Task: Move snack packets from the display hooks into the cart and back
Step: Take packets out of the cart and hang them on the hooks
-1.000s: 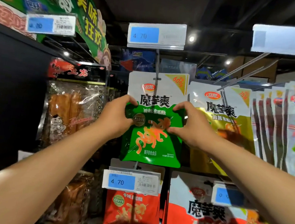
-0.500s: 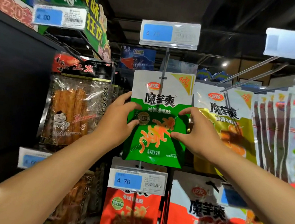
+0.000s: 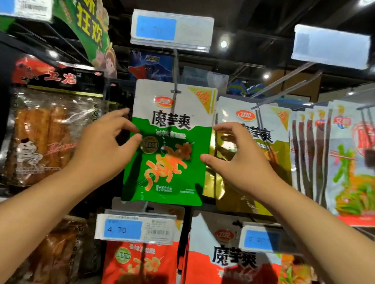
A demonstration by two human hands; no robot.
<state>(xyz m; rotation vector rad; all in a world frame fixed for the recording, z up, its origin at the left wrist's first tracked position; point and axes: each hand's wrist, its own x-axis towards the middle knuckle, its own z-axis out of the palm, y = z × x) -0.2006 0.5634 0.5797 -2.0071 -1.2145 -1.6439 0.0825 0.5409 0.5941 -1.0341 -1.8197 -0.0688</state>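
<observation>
Both hands are hovering at centre frame with fingers spread and loosely arched, gripping nothing. The left hand (image 3: 104,148) is bringing its thumb tip to the left edge of the one green packet (image 3: 167,181), and the right hand (image 3: 241,162) is doing the same at the right edge; actual contact cannot be told. The flat, glossy, rectangular foil packet is hanging on a thin metal hook (image 3: 175,73). Two glossy orange-red packets (image 3: 139,271) are hanging lower in the frame.

Your right hand (image 3: 241,167) hides the middle of the yellow-and-white foil packet (image 3: 280,150). The upper blue-and-white plastic price label (image 3: 171,30) is too blurred to read; the orange foil packets (image 3: 141,271) are cut by the bottom edge.
</observation>
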